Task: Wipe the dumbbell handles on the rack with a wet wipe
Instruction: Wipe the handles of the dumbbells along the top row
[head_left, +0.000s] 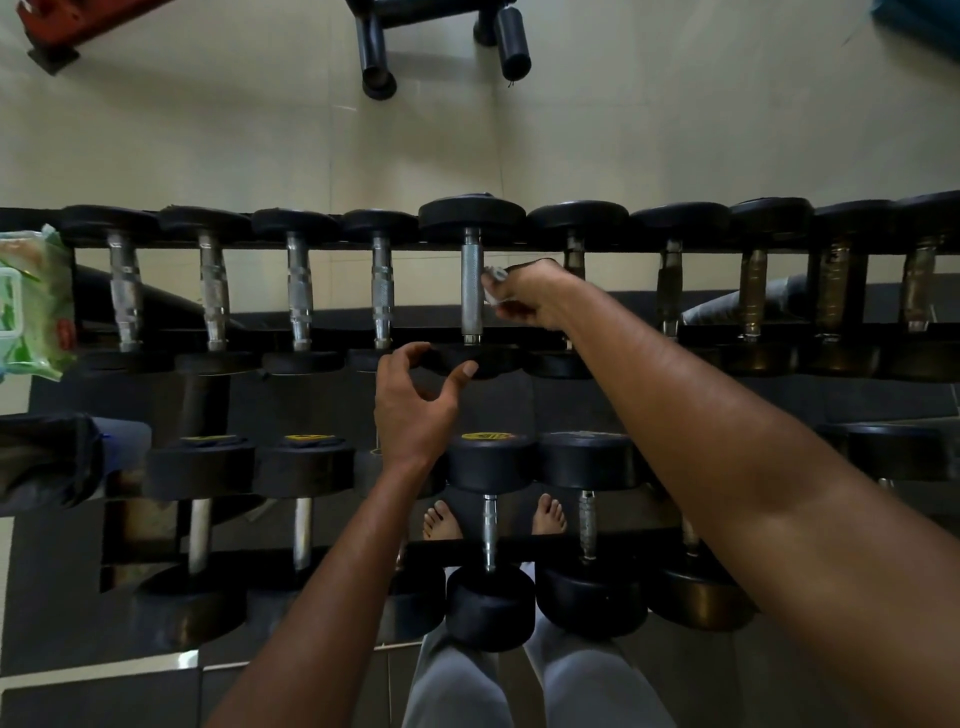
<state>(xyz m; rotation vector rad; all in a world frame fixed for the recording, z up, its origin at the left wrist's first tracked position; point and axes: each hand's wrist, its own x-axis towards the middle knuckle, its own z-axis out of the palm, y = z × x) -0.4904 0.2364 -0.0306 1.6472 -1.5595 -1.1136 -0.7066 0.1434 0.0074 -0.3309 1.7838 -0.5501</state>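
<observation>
A row of black dumbbells lies across the top tier of the rack (519, 248), their metal handles pointing toward me. My right hand (535, 296) pinches a small white wet wipe (493, 283) right beside the knurled silver handle (471, 288) of the middle dumbbell. My left hand (415, 405) hovers just below that dumbbell's near head (475, 359), its fingers and thumb loosely curved and holding nothing. A second row of dumbbells (491, 535) sits on the lower tier.
A green wet-wipe pack (31, 306) rests on the rack's left end. A black bench frame (441, 36) stands on the pale floor beyond the rack. My bare feet (441, 519) show under the lower tier.
</observation>
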